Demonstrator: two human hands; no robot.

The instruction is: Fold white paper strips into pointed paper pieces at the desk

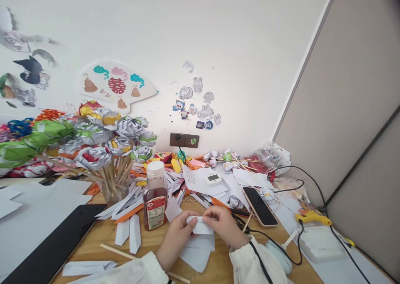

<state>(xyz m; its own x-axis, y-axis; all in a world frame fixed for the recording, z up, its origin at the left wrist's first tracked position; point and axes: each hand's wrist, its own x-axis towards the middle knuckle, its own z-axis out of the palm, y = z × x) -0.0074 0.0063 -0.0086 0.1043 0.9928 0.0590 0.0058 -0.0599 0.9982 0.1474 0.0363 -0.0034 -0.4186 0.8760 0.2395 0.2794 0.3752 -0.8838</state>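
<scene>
Between my two hands is a small folded piece of white paper (201,227), held above the wooden table. My left hand (179,232) pinches its left end with thumb and fingers, while my right hand (223,225) pinches the upper right edge. Beneath it lie loose white paper sheets (196,259) on the tabletop. A bottle of reddish-brown liquid with a white cap (155,196) stands just left of my left hand. Folded white paper strips (135,233) lie beyond it, and a thin wooden stick (117,250) lies partly under my left sleeve.
Paper flowers on sticks (93,154) fill a clear jar (115,190) at left. A black tablet (56,242) lies front left. Right of my hands are a phone (260,207), a yellow glue gun (314,219), a white box (323,244) and trailing black cables. A white timer (213,179) sits behind.
</scene>
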